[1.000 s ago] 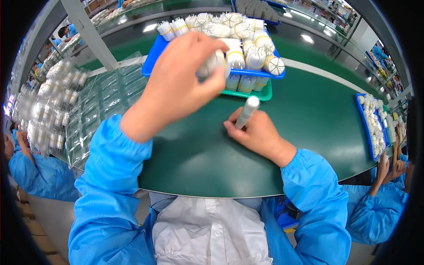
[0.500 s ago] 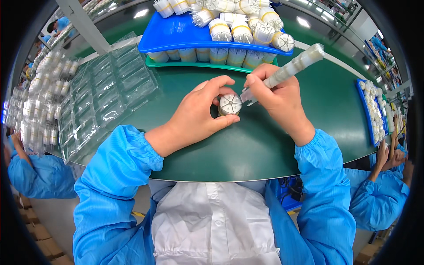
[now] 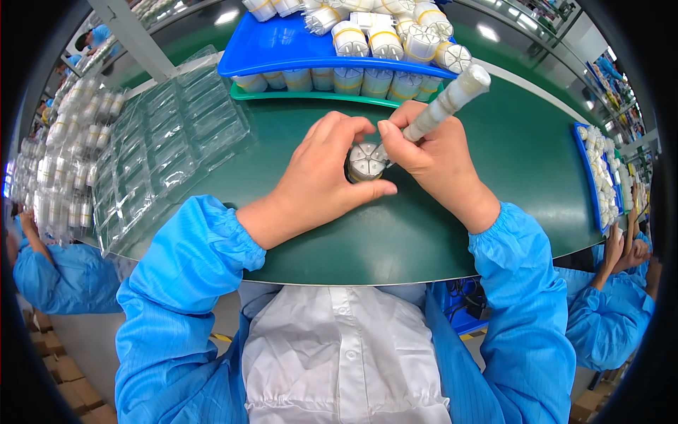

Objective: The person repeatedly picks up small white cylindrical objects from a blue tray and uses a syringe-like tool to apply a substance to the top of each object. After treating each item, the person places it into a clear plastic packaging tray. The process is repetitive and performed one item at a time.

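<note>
My left hand (image 3: 314, 162) curls around a short round bundle of white wedge-shaped pieces (image 3: 369, 162) standing on the green table (image 3: 339, 244). Its fingers lie behind the bundle, while the thumb passes along the near side. From above, the wedges meet like spokes, and a yellowish band shows low on the side. My right hand (image 3: 441, 159) grips a thick, pale, stick-like tool (image 3: 452, 102) the way one holds a pen. The tool slants up to the right; its lower tip is at the bundle's right edge, mostly hidden by my fingers.
Beyond my hands, a blue tray (image 3: 282, 53) heaped with similar banded bundles sits on a green tray (image 3: 275, 95), also filled. A clear plastic compartment tray (image 3: 169, 134) lies left, beside stacked white bundles (image 3: 70, 162). Another blue tray (image 3: 590, 180) stands far right, near a co-worker's hands (image 3: 625, 251).
My right hand and the tool have moved left, bringing the tip to the bundle; the tool now stands steeper. My left thumb reaches slightly farther right.
</note>
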### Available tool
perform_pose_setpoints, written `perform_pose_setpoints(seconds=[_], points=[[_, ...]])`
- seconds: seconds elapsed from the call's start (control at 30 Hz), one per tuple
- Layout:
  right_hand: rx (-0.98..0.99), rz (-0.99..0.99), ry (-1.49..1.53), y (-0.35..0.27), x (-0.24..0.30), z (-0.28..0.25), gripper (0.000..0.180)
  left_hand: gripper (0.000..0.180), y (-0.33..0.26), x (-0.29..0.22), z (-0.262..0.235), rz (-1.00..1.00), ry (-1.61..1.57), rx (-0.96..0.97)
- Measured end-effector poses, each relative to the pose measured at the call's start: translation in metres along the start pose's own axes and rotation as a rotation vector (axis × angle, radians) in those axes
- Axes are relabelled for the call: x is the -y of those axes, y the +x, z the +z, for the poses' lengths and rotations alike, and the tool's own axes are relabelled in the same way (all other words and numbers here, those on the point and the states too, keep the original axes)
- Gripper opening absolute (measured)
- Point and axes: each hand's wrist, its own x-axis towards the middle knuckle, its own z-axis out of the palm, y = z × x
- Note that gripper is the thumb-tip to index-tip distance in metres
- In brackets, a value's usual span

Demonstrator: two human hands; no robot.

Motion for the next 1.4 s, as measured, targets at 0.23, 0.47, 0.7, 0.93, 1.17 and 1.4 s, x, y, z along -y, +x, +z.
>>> perform_pose_setpoints(seconds=[0.23, 0.47, 0.7, 0.93, 1.17, 1.4], points=[[-0.099, -0.100, 0.047, -0.001, 0.001, -0.006, 0.022, 0.064, -0.003, -0.001, 0.004, -0.022, -0.034, -0.045], [-0.027, 0.024, 0.069, 0.001, -0.001, -0.004, 0.023, 0.066, -0.003, -0.001, 0.006, -0.028, -0.139, -0.034], [-0.046, 0.028, 0.056, -0.001, -0.004, -0.004, 0.024, 0.066, 0.001, -0.004, 0.004, -0.130, 0.077, 0.021], [-0.050, 0.109, 0.136, 0.001, 0.003, -0.008, 0.022, 0.061, -0.002, 0.002, 0.009, -0.021, -0.132, -0.043], [-0.034, -0.001, -0.016, 0.000, -0.003, -0.004, 0.023, 0.062, 0.004, -0.007, 0.001, -0.107, 0.154, 0.053], [-0.066, 0.064, 0.124, 0.001, 0.003, -0.010, 0.021, 0.064, -0.003, -0.003, 0.008, -0.082, -0.148, -0.015]])
